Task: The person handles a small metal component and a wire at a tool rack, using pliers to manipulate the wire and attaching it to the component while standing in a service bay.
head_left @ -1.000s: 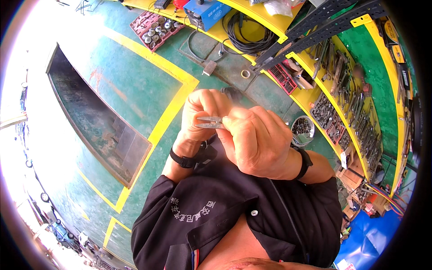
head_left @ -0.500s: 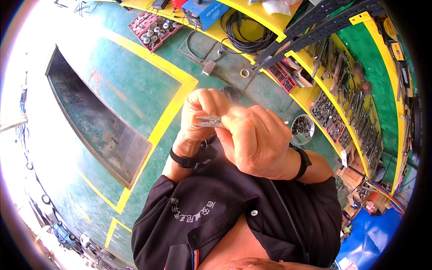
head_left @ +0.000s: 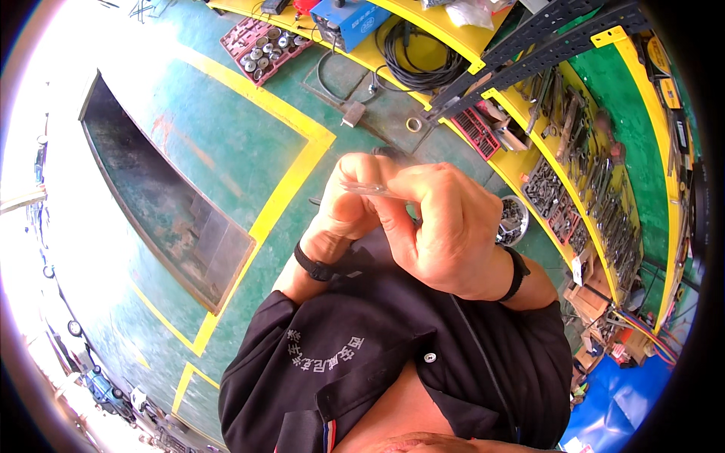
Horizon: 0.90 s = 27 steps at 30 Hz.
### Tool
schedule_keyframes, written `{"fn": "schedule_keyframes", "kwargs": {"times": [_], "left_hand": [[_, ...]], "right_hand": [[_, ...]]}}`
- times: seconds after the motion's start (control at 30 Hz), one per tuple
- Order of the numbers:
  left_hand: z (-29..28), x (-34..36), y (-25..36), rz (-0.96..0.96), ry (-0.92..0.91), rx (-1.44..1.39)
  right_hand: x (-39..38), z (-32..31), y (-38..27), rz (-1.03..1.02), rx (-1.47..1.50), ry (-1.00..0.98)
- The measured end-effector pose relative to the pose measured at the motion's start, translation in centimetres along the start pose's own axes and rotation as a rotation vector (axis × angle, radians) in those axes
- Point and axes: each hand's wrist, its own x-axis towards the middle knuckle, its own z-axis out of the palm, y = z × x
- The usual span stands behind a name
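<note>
Held piece: a thin, clear, strip-like piece [head_left: 371, 189], glassy or plastic by its shine, pinched between both hands in front of the person's chest; too small and blurred to tell its kind.
Long axis: it runs roughly left to right across the picture, with the left end slightly higher and the right end dipping toward the right hand.
Left hand [head_left: 349, 202]: fingers curled shut around the left end of the strip, thumb side turned up, a black band [head_left: 311, 264] on the wrist.
Right hand [head_left: 447, 226]: closed into a loose fist, fingertips [head_left: 396, 198] clamped on the strip's right end, a black band [head_left: 516, 273] on this wrist too.
Contact: the two hands touch each other at the knuckles, the strip bridging their tops.
Clothing: a black shirt [head_left: 393, 355] with pale lettering and a small round button, matte cloth, folded at the collar.
Floor: worn green paint [head_left: 226, 143] with scuffed patches, crossed by broad yellow lines [head_left: 283, 200].
Pit: a long rectangular dark recess [head_left: 162, 196] in the floor, left of the hands, with dull grimy walls.
Bowl: a round metal bowl [head_left: 515, 220] of small dark parts, just right of the right hand.
Bench side: a yellow bench [head_left: 563, 181] with rows of grey metal tools, a coiled black cable [head_left: 411, 57], a blue box-shaped machine [head_left: 349, 19], and a red tray of sockets [head_left: 260, 47] on the floor beyond.
</note>
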Motion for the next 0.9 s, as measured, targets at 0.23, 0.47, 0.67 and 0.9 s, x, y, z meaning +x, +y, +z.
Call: {"fn": "schedule_keyframes", "kwargs": {"times": [0.23, 0.47, 0.67, 0.9], "left_hand": [[0.7, -0.9, 0.0, -0.091, 0.101, 0.087], [0.2, -3.6, -2.3, -0.279, 0.111, -0.121], [-1.0, -4.9, -3.9, -0.312, -0.014, -0.39], [-2.1, -5.4, -4.7, -0.298, -0.157, -0.578]], "right_hand": [[2.4, -2.2, -0.4, 0.482, 0.494, -0.308], [3.5, -0.9, 1.9, 0.848, 1.059, -0.861], [4.3, 1.0, 1.0, 0.888, 0.924, -0.993], [5.2, 3.2, -0.2, 0.739, 0.875, -1.036]]}}
